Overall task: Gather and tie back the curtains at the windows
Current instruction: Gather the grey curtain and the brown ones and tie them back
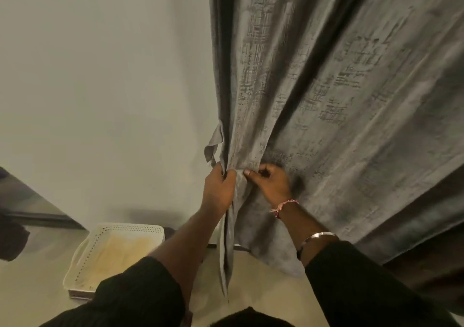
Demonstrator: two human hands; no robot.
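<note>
right now both hands are bunched into the grey curtain (326,88) at its left edge, about the middle of the view. the left hand (219,188) has its fingers curled tight round the gathered folds, and i'd say it's there to keep the bundle from spreading while the other hand works. the right hand (270,184), just beside it at three o'clock, pinches a fold between thumb and curled fingers, narrow, probably drawing more cloth in. a tie strip (213,146) of the same cloth loops out at eleven o'clock from the left hand, and its lower end runs down towards that hand's fingers; whether they hold it i can't tell. the curtain fans out wide towards one o'clock, so plenty isn't gathered yet. down at seven o'clock a white basket (82,251) sits on the floor, well apart. the tie doesn't look knotted.
</note>
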